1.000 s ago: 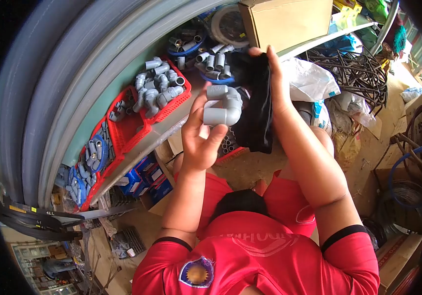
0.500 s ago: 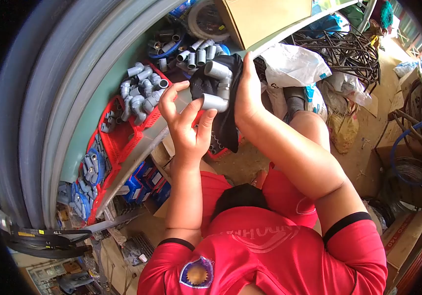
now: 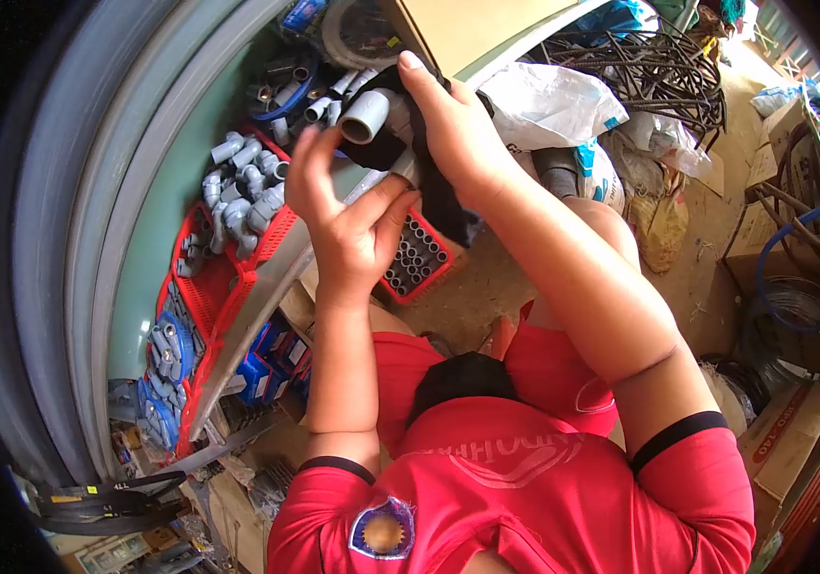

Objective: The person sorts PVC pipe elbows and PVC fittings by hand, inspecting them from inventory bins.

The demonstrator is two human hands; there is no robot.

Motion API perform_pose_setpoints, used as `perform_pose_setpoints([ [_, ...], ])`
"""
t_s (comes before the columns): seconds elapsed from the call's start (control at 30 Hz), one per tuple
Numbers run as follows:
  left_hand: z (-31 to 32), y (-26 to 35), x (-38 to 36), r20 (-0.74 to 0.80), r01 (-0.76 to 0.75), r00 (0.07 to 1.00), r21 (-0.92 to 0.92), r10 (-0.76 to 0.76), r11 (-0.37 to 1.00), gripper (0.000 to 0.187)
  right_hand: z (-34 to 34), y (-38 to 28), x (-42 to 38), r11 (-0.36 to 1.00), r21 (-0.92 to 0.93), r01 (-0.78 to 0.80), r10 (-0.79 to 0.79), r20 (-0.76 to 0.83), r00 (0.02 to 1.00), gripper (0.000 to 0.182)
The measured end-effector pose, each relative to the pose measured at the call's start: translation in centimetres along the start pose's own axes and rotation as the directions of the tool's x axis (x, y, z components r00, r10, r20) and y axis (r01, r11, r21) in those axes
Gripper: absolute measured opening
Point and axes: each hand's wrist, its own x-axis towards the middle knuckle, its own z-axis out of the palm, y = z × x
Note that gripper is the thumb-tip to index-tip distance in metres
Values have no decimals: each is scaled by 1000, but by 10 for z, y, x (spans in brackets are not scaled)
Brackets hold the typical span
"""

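Observation:
A grey PVC elbow fitting (image 3: 366, 117) is held up in front of me, its round upper opening turned toward me. My right hand (image 3: 459, 134) grips it from the right through a black cloth (image 3: 441, 196), which hangs down below the palm. From the left, my left hand (image 3: 345, 222) reaches to the fitting's lower end, its thumb and a finger against it. The other fingers of that hand are raised beside the upper opening. Cloth and fingers hide part of the fitting.
Red baskets (image 3: 220, 287) of grey fittings (image 3: 255, 187) line the left side, beside large curved grey pipes (image 3: 94, 220). Below my hands sits a red crate (image 3: 416, 258) of small pipe pieces. A cardboard box (image 3: 486, 29), white bag (image 3: 553, 103) and dark metal rods (image 3: 639, 72) lie beyond.
The fitting has turned so its upper opening faces me, and both hands have shifted slightly up and left with it. The red crate below shows more.

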Motion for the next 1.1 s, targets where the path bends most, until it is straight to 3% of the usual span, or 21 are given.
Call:
perform_pose_setpoints([
  [0.03,3,-4,1,78,42,996,-71,-37,997,22,-3,13,11,999,4,-50,50,-4,999,67],
  [0.17,4,-9,12,230,36,972,17,-39,999,21,-14,25,29,980,-46,-191,193,24,981,73],
  [0.27,5,-11,16,224,-30,975,113,4,993,21,-21,11,28,968,-119,-222,238,137,962,76],
  [0.3,8,-11,14,127,-2,992,36,-2,999,21,-21,10,27,958,-158,-240,261,131,956,76],
  [0.37,7,-6,13,114,-5,993,55,-1,998,21,-22,10,28,933,-232,-274,306,114,945,76],
  [0.47,6,-4,11,194,-9,981,56,-2,998,21,-23,17,29,896,-324,-303,344,78,936,75],
  [0.53,10,-6,6,266,-20,964,110,-10,994,21,-26,29,36,916,-351,-194,236,80,968,70],
  [0.63,13,-10,0,248,105,965,-52,-89,993,22,-23,27,34,894,-447,-12,-10,-47,999,63],
  [0.7,17,-8,-13,266,182,953,-116,-146,976,23,-31,9,31,760,-618,202,-325,-92,941,59],
  [0.73,22,-3,-28,291,210,941,-110,-170,971,23,-36,7,39,733,-605,312,-498,-165,851,56],
  [0.77,30,2,-44,316,238,929,-103,-195,966,24,-46,0,47,736,-584,343,-536,-193,822,55],
  [0.8,44,8,-60,346,298,917,-262,-199,918,25,-54,-9,51,735,-564,377,-574,-220,789,55],
  [0.87,70,20,-102,521,461,811,-288,-266,839,26,-61,-26,52,858,-154,490,-513,-208,833,37],
  [0.93,96,14,-154,534,405,787,-68,-310,912,27,-61,-34,42,916,-31,401,-388,-331,860,40],
  [1.0,121,-15,-188,628,610,631,-40,-455,792,26,-64,-27,44,919,78,387,-334,-366,868,39],
  [1.07,127,-41,-188,702,832,343,83,-624,549,27,-70,-24,42,946,126,298,-256,-269,928,40],
  [1.1,136,-65,-199,687,818,321,145,-652,557,27,-69,-23,42,948,199,249,-195,-257,947,42],
])
